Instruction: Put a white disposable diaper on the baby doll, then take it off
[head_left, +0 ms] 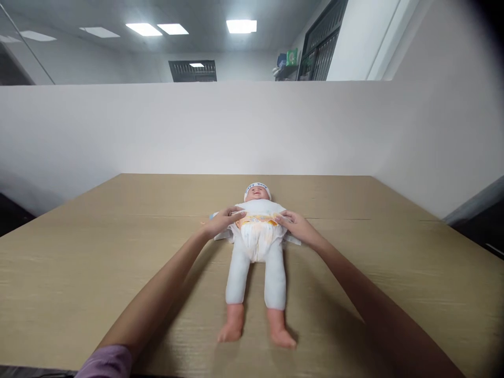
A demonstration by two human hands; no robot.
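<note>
A baby doll [238,278] in white lies on its back on the table, head at the far side and bare feet toward me. Round its hips is a white diaper [258,242] with an orange printed waistband; its side flaps spread out on both sides. My left hand [222,221] is closed at the left end of the waistband, fingers and thumb on the diaper's edge. At the right end, my right hand [296,224] grips the same band with its fingertips. Both hands partly cover the flaps and the doll's arms.
The wooden table [98,252] reaches back to a white partition wall [197,128]. A thin seam crosses the tabletop near the doll's waist. Dark objects [482,226] stand beyond the table's right edge.
</note>
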